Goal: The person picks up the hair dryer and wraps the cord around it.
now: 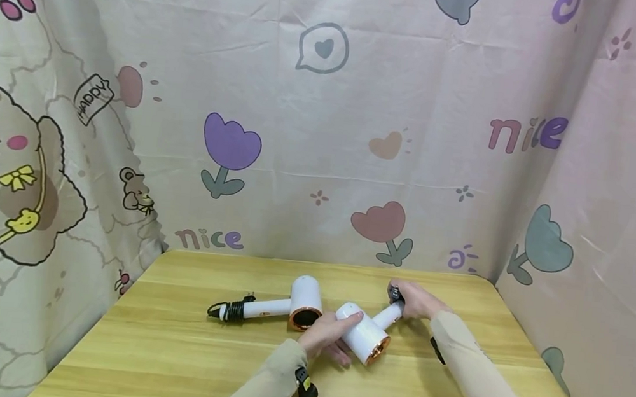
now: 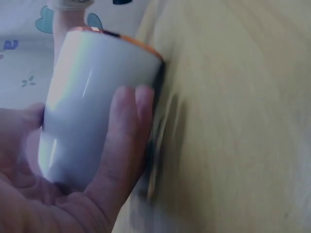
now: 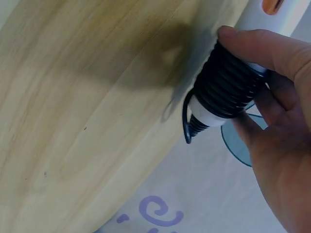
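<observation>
Both hands hold one white hair dryer [image 1: 360, 338] with a copper-coloured rim, tilted over the wooden table. My left hand [image 1: 326, 335] grips its barrel [image 2: 90, 97], thumb on one side and fingers on the other. At the handle's end, my right hand [image 1: 413, 299] holds the part where a black cord [image 3: 223, 82] is wound in tight coils. The right wrist view shows the thumb lying on the coils. A second white hair dryer [image 1: 306, 296] lies to the left, its handle pointing left with black cord wrapped round the end.
The wooden table [image 1: 177, 351] extends around both hair dryers. A patterned cloth [image 1: 326, 110] hangs behind it and along both sides. The second dryer's barrel sits close beside my left hand.
</observation>
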The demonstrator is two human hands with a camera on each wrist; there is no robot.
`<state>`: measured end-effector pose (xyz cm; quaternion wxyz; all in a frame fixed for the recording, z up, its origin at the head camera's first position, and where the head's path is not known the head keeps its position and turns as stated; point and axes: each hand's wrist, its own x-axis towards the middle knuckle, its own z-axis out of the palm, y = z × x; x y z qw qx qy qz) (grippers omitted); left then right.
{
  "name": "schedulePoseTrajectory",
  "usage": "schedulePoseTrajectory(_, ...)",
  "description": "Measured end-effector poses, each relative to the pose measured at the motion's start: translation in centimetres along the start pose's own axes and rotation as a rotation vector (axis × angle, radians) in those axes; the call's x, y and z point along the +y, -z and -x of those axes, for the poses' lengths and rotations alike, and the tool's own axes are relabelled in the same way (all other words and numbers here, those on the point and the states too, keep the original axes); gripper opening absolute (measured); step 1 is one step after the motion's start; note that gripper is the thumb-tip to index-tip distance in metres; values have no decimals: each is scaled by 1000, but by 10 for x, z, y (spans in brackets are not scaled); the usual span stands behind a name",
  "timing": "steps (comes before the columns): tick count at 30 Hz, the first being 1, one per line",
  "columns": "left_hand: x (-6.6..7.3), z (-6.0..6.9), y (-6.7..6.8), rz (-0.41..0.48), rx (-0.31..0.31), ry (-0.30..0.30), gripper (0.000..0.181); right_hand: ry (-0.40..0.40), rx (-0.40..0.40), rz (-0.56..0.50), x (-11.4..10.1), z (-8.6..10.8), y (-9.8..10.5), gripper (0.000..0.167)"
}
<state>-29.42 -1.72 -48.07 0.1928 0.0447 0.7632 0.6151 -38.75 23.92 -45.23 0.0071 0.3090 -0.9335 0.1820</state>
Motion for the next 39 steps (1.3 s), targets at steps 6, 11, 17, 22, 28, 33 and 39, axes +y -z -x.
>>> schedulePoseTrajectory(6,0,4,-3,-83,25,20,70,-127,-49,7,-7,-1,-4,50)
schedulePoseTrajectory(11,2,5,0,-116,34,21,70,-244,-84,14,-19,-6,-7,47)
schedulePoseTrajectory(17,-3,2,-2,-97,37,23,72,-301,-132,117,-24,-8,-13,50)
schedulePoseTrajectory(22,-6,0,-2,-61,30,16,72,-291,-135,187,-24,-8,-17,34)
schedulePoseTrajectory(28,-6,2,0,-51,35,11,73,-222,-111,209,-22,-6,-23,39)
schedulePoseTrajectory(33,-3,11,5,-60,28,0,70,-224,-127,162,-24,1,-18,61)
schedulePoseTrajectory(39,21,21,26,-124,-5,-72,83,-185,-68,14,-21,13,-2,65)
